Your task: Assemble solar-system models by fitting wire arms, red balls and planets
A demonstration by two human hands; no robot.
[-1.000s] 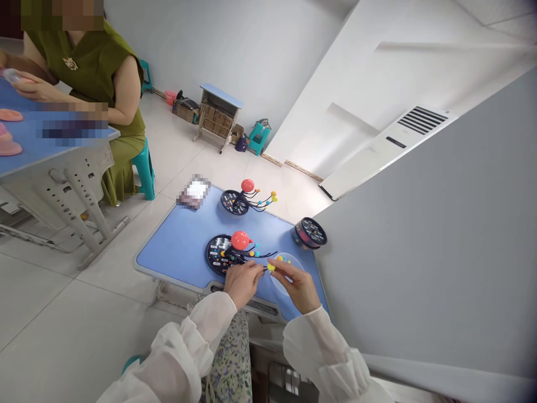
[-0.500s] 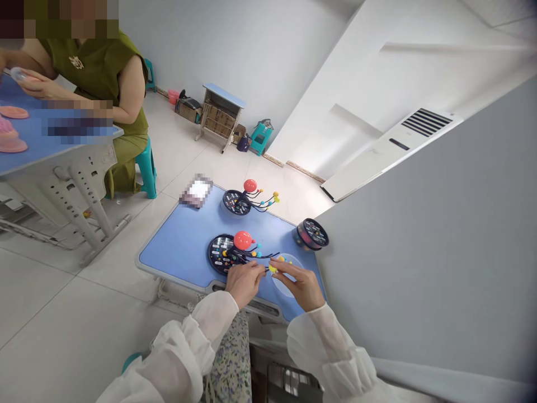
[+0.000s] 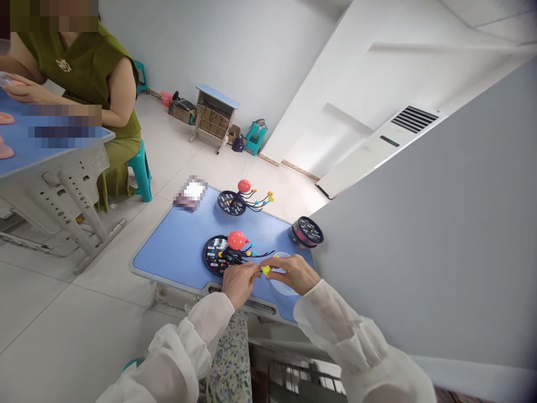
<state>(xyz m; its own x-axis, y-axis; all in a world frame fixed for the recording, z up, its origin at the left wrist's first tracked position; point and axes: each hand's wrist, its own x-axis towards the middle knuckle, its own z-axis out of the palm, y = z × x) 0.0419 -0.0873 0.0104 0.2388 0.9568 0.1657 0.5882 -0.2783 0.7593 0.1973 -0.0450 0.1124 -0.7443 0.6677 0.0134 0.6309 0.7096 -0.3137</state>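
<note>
Nearest, a floral-patterned skirt (image 3: 229,358) is seen below the desk edge, and gauzy white sleeves (image 3: 335,330) are gathered at both wrists. The left hand (image 3: 241,284) and the right hand (image 3: 293,274) are brought together just above the near edge of the blue desk (image 3: 168,263), which has a pale grey rim. A small yellow bead (image 3: 265,270) is pinched between them, with the fingers (image 3: 272,270) of both hands drawn narrowly together on it.

Just beside the left hand lies a round black disc model (image 3: 217,255), set with small coloured pegs. A glossy red ball (image 3: 236,240) and thin, dark, curving wires tipped with coloured beads rise from it. Its tiny markings are too small to read. Under the right hand, a round clear plastic dish (image 3: 282,285) rests on the desk.

Farther along the desk stands a second black disc model (image 3: 231,203) with its own red ball, and a dark, drum-like disc (image 3: 307,232) sits near the far corner. A pixelated packet (image 3: 191,194) lies at the far edge.

Beyond, a seated co-worker in an olive sleeveless dress (image 3: 84,84) is at a neighbouring blue desk (image 3: 54,162), on a teal plastic stool (image 3: 140,173). A white floor-standing air conditioner (image 3: 377,151) with a slatted vent is seen to the right, and a small wooden school desk (image 3: 213,112) stands by the far wall.
</note>
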